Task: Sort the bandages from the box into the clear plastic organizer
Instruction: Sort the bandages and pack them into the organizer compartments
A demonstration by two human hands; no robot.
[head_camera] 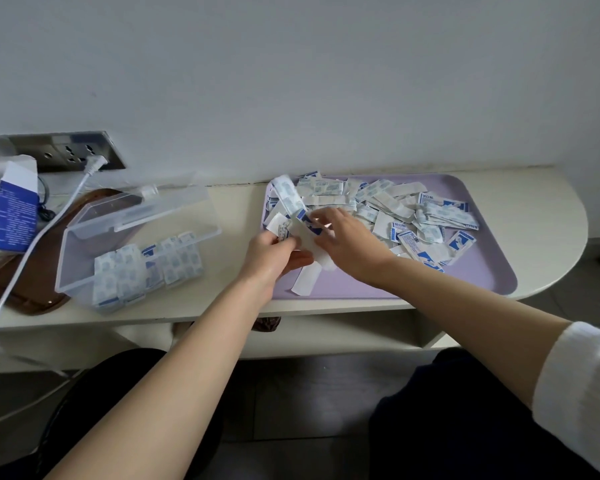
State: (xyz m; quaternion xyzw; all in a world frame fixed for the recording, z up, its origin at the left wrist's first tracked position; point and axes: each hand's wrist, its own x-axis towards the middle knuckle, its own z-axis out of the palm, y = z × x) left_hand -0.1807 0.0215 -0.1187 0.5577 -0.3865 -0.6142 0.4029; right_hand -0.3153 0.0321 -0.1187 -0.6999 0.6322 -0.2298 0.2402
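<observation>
A loose heap of white-and-blue wrapped bandages [388, 209] covers the far part of a lilac tray [478, 268]. My left hand [274, 251] grips a fanned bunch of bandages [291, 202] over the tray's left edge. My right hand [347, 244] reaches into that bunch and pinches one bandage among them. To the left stands the clear plastic organizer [80, 247] with its lid [146, 209] open, and several bandages [146, 268] are stacked upright inside it. The opened blue-and-white bandage box [13, 213] stands at the far left.
A brown tray [28, 278] lies under the organizer's left side. A white cable [42, 233] runs from a wall socket [80, 154] across the table and over its front edge. The table's right end is rounded. My knees are under the table.
</observation>
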